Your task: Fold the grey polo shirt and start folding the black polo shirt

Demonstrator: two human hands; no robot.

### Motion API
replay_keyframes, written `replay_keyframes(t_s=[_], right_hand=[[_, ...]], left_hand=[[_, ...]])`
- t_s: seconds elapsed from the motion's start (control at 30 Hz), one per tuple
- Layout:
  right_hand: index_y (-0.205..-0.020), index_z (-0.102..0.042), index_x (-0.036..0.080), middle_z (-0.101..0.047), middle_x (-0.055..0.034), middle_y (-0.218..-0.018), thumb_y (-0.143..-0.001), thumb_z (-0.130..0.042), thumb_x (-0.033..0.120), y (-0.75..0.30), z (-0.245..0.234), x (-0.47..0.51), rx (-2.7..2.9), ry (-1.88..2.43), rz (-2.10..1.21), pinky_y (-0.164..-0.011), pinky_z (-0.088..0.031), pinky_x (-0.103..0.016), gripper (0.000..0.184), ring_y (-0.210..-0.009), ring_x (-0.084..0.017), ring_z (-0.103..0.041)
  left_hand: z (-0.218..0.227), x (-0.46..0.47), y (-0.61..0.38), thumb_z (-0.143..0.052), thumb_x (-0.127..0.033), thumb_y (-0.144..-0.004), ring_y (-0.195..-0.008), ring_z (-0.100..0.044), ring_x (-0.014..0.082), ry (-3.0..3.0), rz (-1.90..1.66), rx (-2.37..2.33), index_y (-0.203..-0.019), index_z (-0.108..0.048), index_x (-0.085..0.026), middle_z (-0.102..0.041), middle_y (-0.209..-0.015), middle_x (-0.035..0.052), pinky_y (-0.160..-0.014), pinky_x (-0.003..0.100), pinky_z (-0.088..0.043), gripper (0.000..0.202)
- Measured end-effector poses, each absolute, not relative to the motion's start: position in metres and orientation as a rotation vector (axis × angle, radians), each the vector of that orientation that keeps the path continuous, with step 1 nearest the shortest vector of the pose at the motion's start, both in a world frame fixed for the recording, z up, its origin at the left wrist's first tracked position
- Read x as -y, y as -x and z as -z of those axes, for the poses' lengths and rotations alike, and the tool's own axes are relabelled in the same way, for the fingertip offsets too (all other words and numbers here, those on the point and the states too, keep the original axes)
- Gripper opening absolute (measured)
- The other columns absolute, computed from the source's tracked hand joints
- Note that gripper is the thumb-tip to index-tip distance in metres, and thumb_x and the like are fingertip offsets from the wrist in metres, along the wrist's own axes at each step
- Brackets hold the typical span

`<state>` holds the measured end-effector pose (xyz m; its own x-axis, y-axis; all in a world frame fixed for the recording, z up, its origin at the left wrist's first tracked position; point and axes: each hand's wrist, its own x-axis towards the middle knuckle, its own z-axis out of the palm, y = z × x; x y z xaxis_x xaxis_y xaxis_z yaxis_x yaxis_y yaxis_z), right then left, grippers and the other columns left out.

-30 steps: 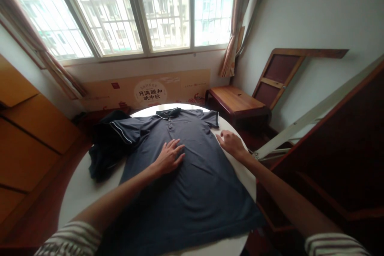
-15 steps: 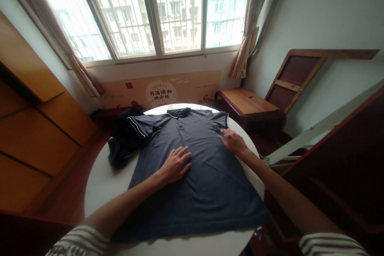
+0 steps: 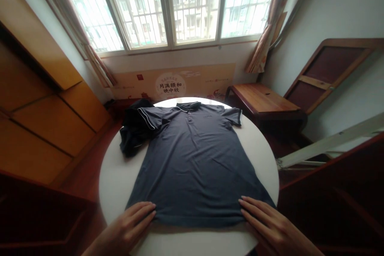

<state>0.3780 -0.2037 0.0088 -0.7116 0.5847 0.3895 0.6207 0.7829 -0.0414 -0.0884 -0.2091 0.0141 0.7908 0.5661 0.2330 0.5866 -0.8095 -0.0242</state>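
Round white table (image 3: 115,186) under barred window (image 3: 195,4): dark polo shirt (image 3: 195,164) lay spread flat, collar (image 3: 187,106) away from us. Our left hand (image 3: 129,222) and right hand (image 3: 267,222) rested open, flat, at hem (image 3: 198,222).

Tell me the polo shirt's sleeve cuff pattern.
The sleeve cuff is dark with thin white stripes, best in the head view.
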Motion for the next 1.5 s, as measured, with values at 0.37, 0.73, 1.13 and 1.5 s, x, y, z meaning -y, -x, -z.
replay_keyframes(t_s=[0.37,0.73,1.13,1.5], right_hand=[[-0.113,-0.068,0.022,-0.075,-0.0072,-0.1,-0.082,-0.044,0.003,-0.401,-0.023,0.196,2.54,0.85,0.208,-0.08,-0.059,-0.032,0.044,-0.093,-0.023,-0.07],[-0.089,-0.064,0.024,-0.071,-0.0048,-0.085,-0.072,-0.04,-0.002,-0.4,-0.027,0.204,2.523,0.927,0.159,-0.076,-0.055,-0.032,0.039,-0.081,-0.021,-0.066],[-0.077,-0.055,0.019,-0.06,-0.0045,-0.077,-0.082,-0.047,0.004,-0.282,-0.099,0.097,2.812,0.721,-0.207,-0.066,-0.041,-0.028,0.018,-0.073,-0.017,-0.055],[-0.103,-0.062,0.011,-0.067,-0.0168,-0.096,-0.079,-0.047,0.081,-0.086,-0.037,0.109,2.955,0.753,-0.236,-0.072,-0.052,-0.043,0.075,-0.086,-0.031,-0.064]], left_hand=[[-0.017,0.194,0.135,-0.035,0.009,-0.081,-0.083,-0.065,0.0152,2.744,0.55,1.275,-0.138,-0.054,-0.031,-0.066,-0.096,0.005,-0.076,0.024,-0.059,0.072],[-0.029,0.226,0.123,-0.052,-0.011,-0.082,-0.081,-0.069,0.0171,2.922,0.63,1.565,-0.117,-0.063,-0.031,-0.072,-0.098,0.0016,-0.072,0.022,-0.057,0.042],[-0.084,0.048,0.092,-0.049,-0.044,-0.093,-0.081,-0.069,0.0201,2.317,0.994,1.955,-0.098,-0.069,-0.018,-0.073,-0.092,0.0073,-0.077,0.028,-0.053,0.033],[-0.097,-0.145,0.106,-0.063,-0.041,-0.084,-0.112,-0.063,0.036,1.82,0.566,2.422,-0.107,-0.068,-0.012,-0.067,-0.115,0.0217,-0.092,0.039,-0.049,0.037]])
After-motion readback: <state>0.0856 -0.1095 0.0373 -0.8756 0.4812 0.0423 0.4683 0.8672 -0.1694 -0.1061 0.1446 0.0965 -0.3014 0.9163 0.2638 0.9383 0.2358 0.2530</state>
